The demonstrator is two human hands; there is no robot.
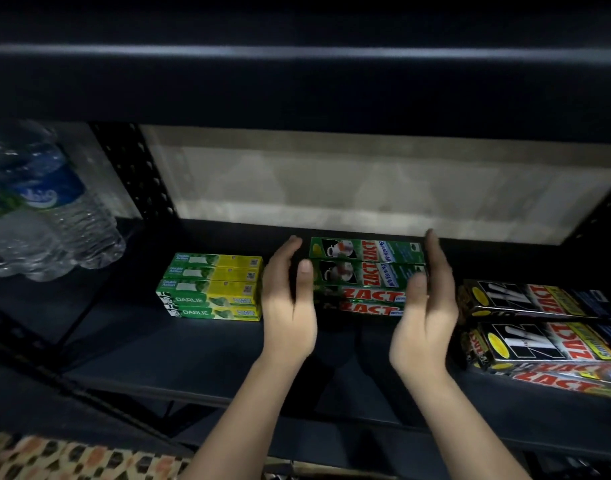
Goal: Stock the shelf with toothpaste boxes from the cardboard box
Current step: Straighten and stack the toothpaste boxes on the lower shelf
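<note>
Both hands reach over the front lip of the dark shelf (200, 358). The left hand (288, 306) and right hand (423, 317) stand edge-up, fingers (435, 258) straight and unclenched, bracketing the green toothpaste boxes (364, 275) stacked between them; whether the palms actually press the box ends I can't tell. These look like light, stiff cartons, glossy enough to slide, so squeezing the short ends should move the stack together. Just left of the left fingers sit yellow-green boxes (212, 287); right of the right fingers, black boxes (539, 327). Farther left, water bottles (47, 209).
</note>
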